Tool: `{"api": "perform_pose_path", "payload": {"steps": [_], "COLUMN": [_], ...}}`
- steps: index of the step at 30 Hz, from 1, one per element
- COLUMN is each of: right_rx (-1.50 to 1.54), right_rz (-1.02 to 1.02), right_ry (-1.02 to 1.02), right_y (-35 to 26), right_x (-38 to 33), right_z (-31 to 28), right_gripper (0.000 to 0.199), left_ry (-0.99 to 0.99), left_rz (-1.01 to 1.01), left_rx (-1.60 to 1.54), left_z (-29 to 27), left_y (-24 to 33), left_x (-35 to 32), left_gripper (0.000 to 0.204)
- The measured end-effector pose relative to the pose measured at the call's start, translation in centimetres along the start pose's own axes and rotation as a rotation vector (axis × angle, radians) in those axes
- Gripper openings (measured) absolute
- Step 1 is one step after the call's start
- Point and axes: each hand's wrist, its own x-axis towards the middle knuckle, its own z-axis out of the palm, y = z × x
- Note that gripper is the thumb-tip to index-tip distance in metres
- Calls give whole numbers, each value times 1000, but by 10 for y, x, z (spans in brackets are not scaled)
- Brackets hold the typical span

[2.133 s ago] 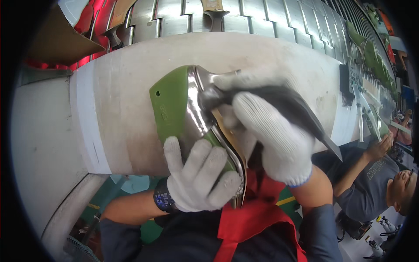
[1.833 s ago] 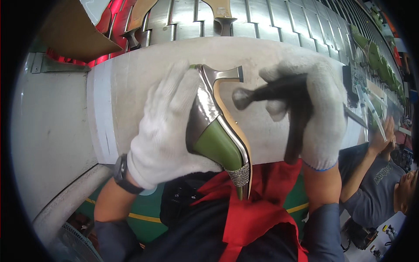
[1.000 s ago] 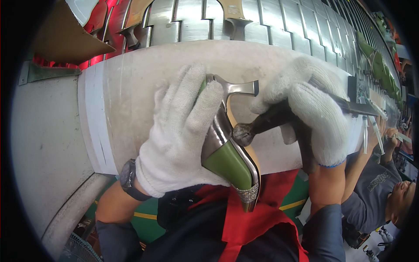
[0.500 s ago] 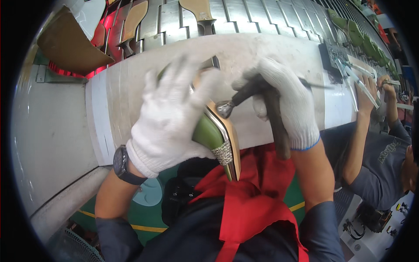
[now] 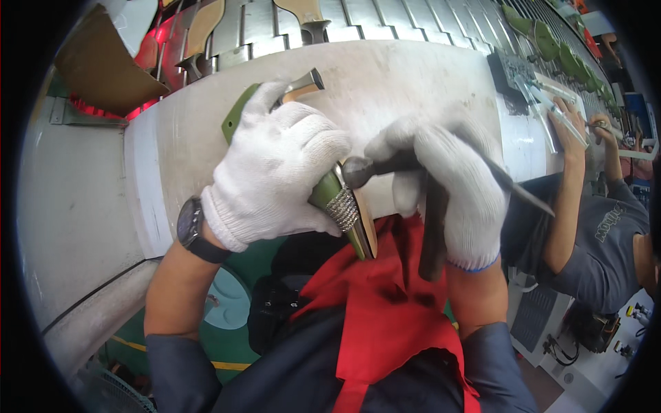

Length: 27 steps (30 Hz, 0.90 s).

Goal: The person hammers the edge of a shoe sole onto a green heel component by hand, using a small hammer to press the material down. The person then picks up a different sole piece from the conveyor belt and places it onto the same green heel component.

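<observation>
My left hand (image 5: 279, 162), in a white knit glove, is closed around a green high-heeled shoe (image 5: 332, 195). The shoe has a tan sole, a silver edge and a band of sparkling stones near the toe. Its heel (image 5: 303, 84) points away from me. In my right hand (image 5: 458, 186), also gloved, is a hammer (image 5: 432, 230). Its rounded head lies right against the shoe's edge beside my left fingers; whether they touch, I cannot tell. The dark handle hangs down toward me, and a pointed tail sticks out to the right past the hand.
Beyond the pale worktable (image 5: 413, 76) runs a slatted metal conveyor (image 5: 385, 20) with soles and green shoe parts (image 5: 547, 41). A brown board (image 5: 103, 65) stands at left over a red glow. A co-worker's arm (image 5: 568, 165) reaches in at right, by a black block (image 5: 511, 82).
The hammer has swung so its tail now slants down to the right. My left hand has shifted along the shoe, with fingers curled tighter. The view has moved slightly.
</observation>
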Motion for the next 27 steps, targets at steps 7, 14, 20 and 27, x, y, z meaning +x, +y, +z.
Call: {"api": "perform_pose_path", "payload": {"steps": [7,14,20,27], "right_rx": [-351,198,-1100,-944], "right_rz": [-378,-12,-612,-810], "right_ry": [87,-53,43,19], "right_y": [-3,4,33,42], "right_x": [-11,-9,44,-14], "right_z": [-35,0,-58,-43], "right_gripper": [33,10,34,70], "left_ry": [40,26,56,183], "left_rz": [-30,-11,-14,-128], "left_rx": [0,-6,-32,-190], "left_z": [1,-7,-1,-26], "left_y": [-4,-4,-7,2], "left_x": [-10,-6,-9,-7], "left_gripper": [83,87,85,89]}}
